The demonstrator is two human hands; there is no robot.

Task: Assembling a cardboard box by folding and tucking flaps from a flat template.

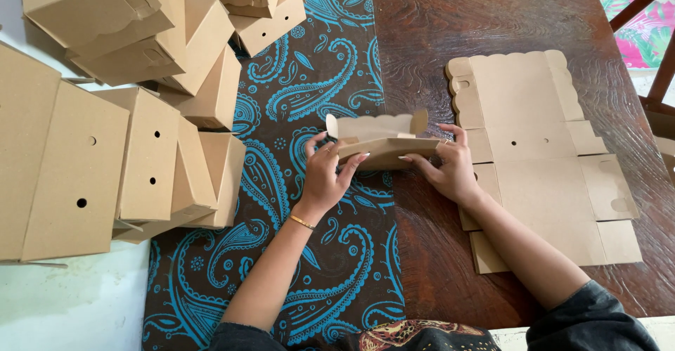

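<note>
While both hands pinch it, the half-folded kraft box (383,144) sits between them, long axis running L–R. Left hand (325,175) grips its left end, fingers pressed on the front wall; right hand (450,168) clamps the right end, equally near. Flat box blanks (541,133) lie just right of the right hand, folded boxes (148,112) stacked well left. Paisley cloth (316,77) w/ open room beyond grip.
</note>
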